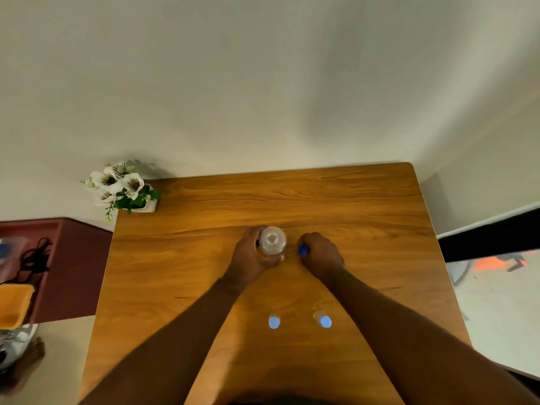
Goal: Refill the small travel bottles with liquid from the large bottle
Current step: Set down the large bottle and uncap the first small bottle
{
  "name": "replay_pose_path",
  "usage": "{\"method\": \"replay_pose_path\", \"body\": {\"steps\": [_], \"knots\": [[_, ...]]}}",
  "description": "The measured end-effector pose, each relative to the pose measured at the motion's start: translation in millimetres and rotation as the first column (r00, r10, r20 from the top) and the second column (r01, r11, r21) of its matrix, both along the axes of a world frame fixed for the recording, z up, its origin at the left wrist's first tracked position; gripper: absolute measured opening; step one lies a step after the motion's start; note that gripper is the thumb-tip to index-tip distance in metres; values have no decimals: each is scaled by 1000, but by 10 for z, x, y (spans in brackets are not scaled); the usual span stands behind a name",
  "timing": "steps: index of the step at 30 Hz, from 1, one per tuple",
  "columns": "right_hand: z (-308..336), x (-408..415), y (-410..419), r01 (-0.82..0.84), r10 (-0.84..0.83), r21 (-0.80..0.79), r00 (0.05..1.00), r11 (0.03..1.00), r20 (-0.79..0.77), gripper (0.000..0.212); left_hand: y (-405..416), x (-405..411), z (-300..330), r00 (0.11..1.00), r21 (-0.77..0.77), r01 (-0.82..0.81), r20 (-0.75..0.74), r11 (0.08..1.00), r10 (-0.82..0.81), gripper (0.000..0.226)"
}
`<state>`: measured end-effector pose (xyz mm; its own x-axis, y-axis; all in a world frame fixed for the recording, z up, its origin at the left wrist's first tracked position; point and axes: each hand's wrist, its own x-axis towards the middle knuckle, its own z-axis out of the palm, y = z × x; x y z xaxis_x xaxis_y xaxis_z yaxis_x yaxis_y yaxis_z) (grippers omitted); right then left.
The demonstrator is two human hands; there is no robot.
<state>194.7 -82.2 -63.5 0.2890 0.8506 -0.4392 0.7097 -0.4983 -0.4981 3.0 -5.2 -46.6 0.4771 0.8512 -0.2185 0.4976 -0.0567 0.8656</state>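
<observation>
Wooden table [350,206]: left hand [251,255] around large bottle [272,240]

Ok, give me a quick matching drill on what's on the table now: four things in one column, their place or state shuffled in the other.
Things:
1. large bottle
2. blue cap
3. small bottles
4. flowers

Place or state:
A. at the table's far left corner
B. open, upright, gripped by the left hand
C. standing near the person, pale blue caps on
D. held in the right hand

Pairs: 1-B, 2-D, 3-C, 4-A
</observation>
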Motion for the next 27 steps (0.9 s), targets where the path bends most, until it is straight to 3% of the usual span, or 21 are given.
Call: {"method": "replay_pose_path", "body": {"steps": [5,9,14,19,23,27], "knots": [[11,18,-34,17,-18,-15,1000,1000,-24,42,-46,-73,-22,1000,-81,-21,-13,996,20,106],[81,86,-127,21,-21,-21,1000,1000,-19,55,-133,-244,-16,998,-88,-68,-10,994,67,114],[243,79,-298,29,-29,36,999,999,19,60,-362,-565,51,994,-28,-109,-20,994,109,89],[423,-60,-417,-30,20,100,995,995,96,42,-613,-827,37,996,-43,-76,-53,996,74,63],[582,-356,-522,-101,87,127,990,987,113,25,-866,-957,-67,988,-78,62,-135,995,-72,69],[700,-687,-617,-286,251,194,949,938,189,21,-1052,-947,-163,970,-96,183,-146,978,-195,78]]}}
